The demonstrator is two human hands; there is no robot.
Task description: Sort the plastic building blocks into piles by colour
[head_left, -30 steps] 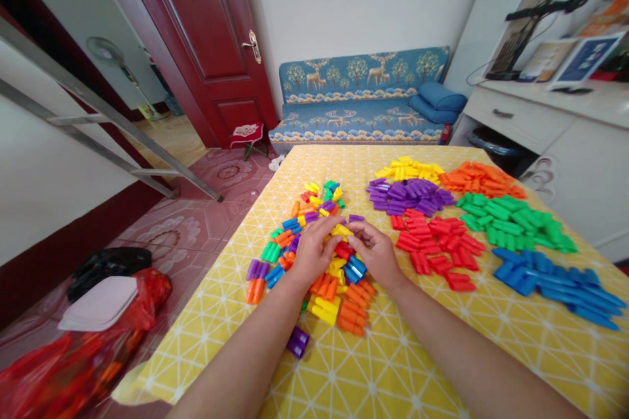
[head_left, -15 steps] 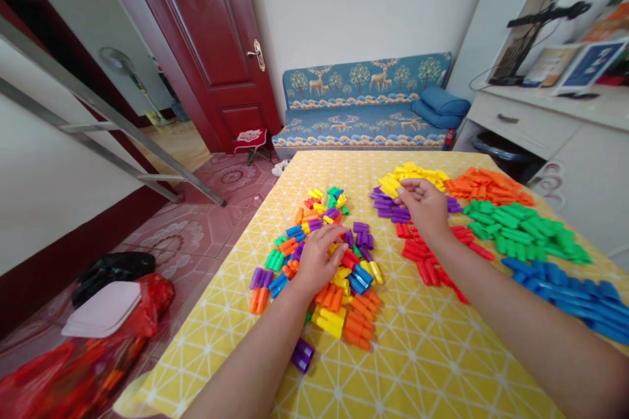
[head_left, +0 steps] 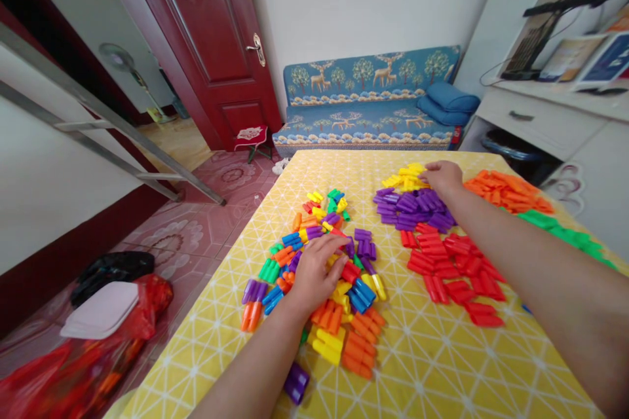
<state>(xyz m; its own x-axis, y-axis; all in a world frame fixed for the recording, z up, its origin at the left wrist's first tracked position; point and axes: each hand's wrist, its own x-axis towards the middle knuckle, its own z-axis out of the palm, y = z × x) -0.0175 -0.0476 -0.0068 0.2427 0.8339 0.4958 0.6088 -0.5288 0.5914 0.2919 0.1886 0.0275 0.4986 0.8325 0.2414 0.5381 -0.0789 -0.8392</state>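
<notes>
My left hand (head_left: 317, 272) rests over a mixed pile of plastic toy blocks (head_left: 361, 298), thumb and fingers apart. The blocks look like joined short tubes in purple, orange, yellow, green, blue and red. My right hand (head_left: 442, 180) is at the right end of a heap of yellow blocks (head_left: 405, 177). Its fingers are drawn together on a yellow block, mostly hidden by the hand. Purple blocks (head_left: 413, 208) lie just in front of the yellow heap, and red blocks (head_left: 455, 262) lie nearer to me.
Orange blocks (head_left: 506, 190) and green blocks (head_left: 565, 232) lie along the table's right side, partly behind my right arm. A yellow patterned cloth (head_left: 417, 366) covers the table. Beyond stand a blue sofa (head_left: 363, 124) and a white cabinet (head_left: 580, 150). Bags (head_left: 113, 275) lie on the floor at left.
My right hand has moved right and slightly back, from the left end of the yellow heap to its right end. My left hand stays over the mixed pile. The view has shifted slightly.
</notes>
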